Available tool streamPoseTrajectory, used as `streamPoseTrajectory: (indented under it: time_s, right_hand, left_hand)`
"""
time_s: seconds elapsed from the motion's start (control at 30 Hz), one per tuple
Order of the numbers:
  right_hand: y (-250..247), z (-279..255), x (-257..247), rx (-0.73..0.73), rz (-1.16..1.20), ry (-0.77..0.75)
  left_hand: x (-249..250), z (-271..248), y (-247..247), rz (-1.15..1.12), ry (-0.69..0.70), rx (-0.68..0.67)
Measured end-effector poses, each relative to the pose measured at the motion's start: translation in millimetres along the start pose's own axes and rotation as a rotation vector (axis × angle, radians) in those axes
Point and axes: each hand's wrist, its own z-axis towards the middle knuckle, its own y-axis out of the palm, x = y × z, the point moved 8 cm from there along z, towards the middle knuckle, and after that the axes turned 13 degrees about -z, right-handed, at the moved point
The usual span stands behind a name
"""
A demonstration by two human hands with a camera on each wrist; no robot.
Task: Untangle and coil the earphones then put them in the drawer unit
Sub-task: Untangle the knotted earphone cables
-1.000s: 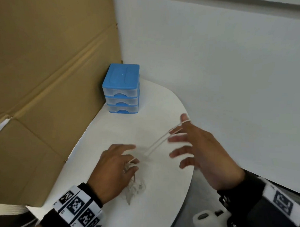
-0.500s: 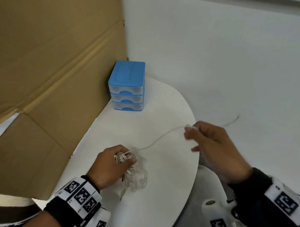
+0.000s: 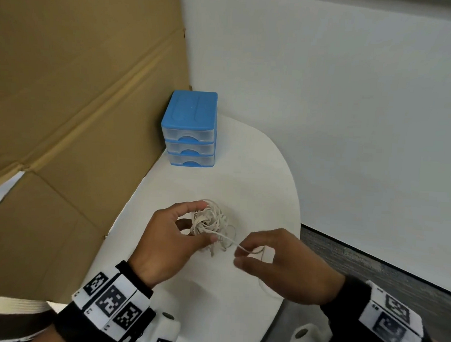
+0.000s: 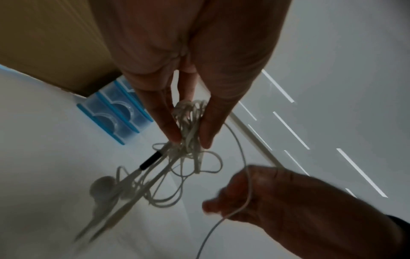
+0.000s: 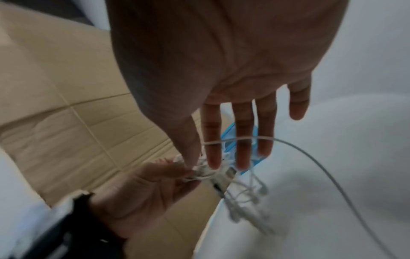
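Pinched between thumb and fingers of the left hand [image 3: 165, 241], the earphones [image 3: 211, 221] bundle hangs just above the table [image 3: 257, 177]. Right hand [image 3: 282, 262] holds a free strand with curled fingers. I judge untangling is still under way; next, this strand must be drawn loose gently, with the drawer unit [image 3: 190, 130] closed and well apart.

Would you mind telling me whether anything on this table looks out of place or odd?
Only the earphones: the cord is a tangled clump pinched in the left hand, one strand running to the right hand. The drawer unit stands square, its drawers shut.
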Motion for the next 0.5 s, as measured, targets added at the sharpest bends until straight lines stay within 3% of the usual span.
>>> streamPoseTrajectory:
  time_s: [0.07,0.13,0.3,0.5]
  right_hand:
    - [8,-1,-12,-0.072,0.426,0.004]
    - [5,-2,-16,-0.018,0.594,0.016]
    - [-19,-4,-13,0.200,0.581,0.012]
    - [-28,-7,-21,0.210,0.621,-0.038]
  left_hand:
    - [1,-2,1,0.022,0.004,0.014]
    - [2,-6,4,0.011,-0.009,0.002]
    - [7,-12,18,-0.101,-0.058,-0.077]
    - [9,-16,26,-0.168,-0.115,-0.121]
